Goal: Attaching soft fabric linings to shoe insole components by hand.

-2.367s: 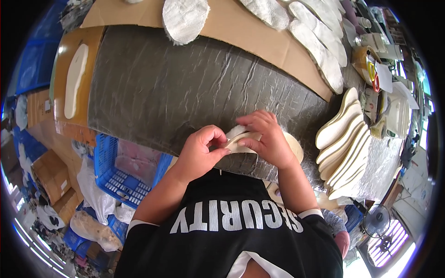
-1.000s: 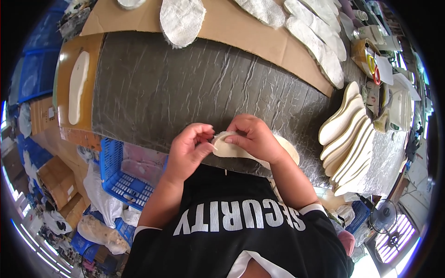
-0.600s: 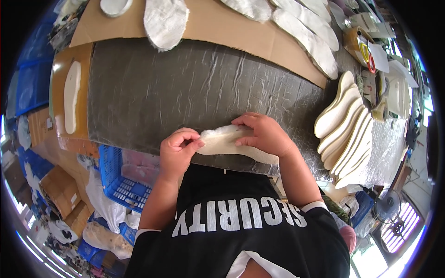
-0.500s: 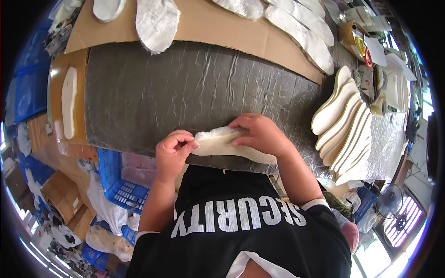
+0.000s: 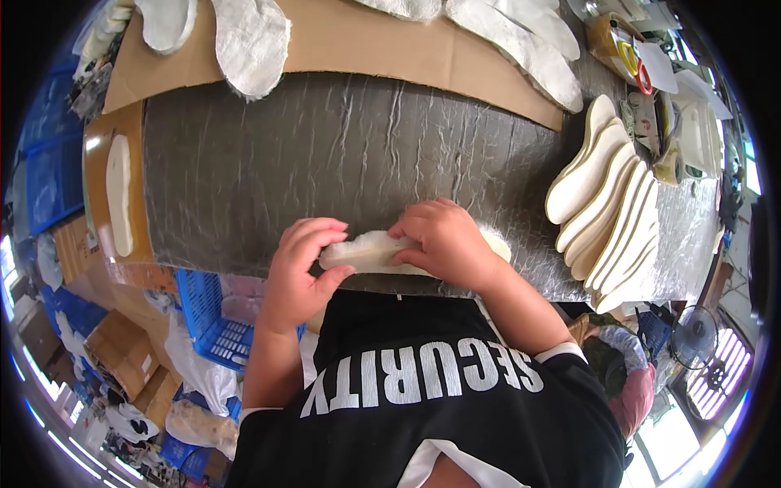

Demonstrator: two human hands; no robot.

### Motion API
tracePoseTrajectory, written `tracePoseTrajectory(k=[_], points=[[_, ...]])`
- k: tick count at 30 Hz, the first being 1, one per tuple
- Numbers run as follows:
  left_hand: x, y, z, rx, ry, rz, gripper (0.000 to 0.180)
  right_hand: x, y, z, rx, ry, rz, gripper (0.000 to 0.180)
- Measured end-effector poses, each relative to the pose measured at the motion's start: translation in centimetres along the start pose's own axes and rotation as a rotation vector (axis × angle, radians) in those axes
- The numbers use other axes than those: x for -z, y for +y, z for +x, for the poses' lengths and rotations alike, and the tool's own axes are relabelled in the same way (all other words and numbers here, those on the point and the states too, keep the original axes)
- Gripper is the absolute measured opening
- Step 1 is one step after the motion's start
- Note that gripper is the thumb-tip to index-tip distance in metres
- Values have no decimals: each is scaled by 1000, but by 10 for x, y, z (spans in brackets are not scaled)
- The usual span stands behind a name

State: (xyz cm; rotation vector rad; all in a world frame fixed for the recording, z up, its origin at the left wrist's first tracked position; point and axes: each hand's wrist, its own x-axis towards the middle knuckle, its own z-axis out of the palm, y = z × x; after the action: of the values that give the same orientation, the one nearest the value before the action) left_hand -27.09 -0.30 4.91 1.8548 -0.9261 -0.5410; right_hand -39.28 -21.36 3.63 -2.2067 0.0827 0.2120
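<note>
A cream insole (image 5: 376,259) with a fluffy white fleece edge along its far side lies crosswise at the near edge of the dark tabletop (image 5: 268,163). My left hand (image 5: 297,272) is at its left end, thumb on the near edge and fingers by the far edge, with the end between them. My right hand (image 5: 451,244) grips the insole across its middle, thumb near and fingers over the fleece. The right end shows beyond that wrist; the underside is hidden.
Overlapping cream insoles (image 5: 610,211) fan out at right. White fleece pieces (image 5: 252,49) lie on a cardboard sheet (image 5: 350,49) at the back. One insole (image 5: 119,195) rests on a brown board at left. Scissors (image 5: 643,77) stand far right. A blue basket (image 5: 202,317) sits below left; another person (image 5: 634,386) is at lower right.
My left thumb and fingers have gone from a pinch on the fleece edge to a wider hold around the insole's end. The insole and my right hand have shifted slightly left.
</note>
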Motion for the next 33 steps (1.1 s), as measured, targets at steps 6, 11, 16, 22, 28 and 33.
tracePoseTrajectory(k=[6, 11, 16, 22, 28, 33], points=[[-2, 18, 29, 189, -406, -26, 13, 1, -24, -7, 147, 104, -97, 41], [-4, 22, 38, 304, -615, -52, 14, -1, -23, -15, 217, 175, -64, 43], [-4, 21, 36, 258, -634, -127, 12, -3, -20, -21, 278, 203, -94, 39], [-14, 15, 29, 314, -629, -183, 11, -8, -19, -26, 316, 249, -112, 22], [-21, 2, 25, 665, -641, -460, 10, -10, -16, -29, 372, 259, -119, 9], [-21, 4, 24, 698, -601, -525, 12, -11, -13, -30, 342, 247, -50, 25]])
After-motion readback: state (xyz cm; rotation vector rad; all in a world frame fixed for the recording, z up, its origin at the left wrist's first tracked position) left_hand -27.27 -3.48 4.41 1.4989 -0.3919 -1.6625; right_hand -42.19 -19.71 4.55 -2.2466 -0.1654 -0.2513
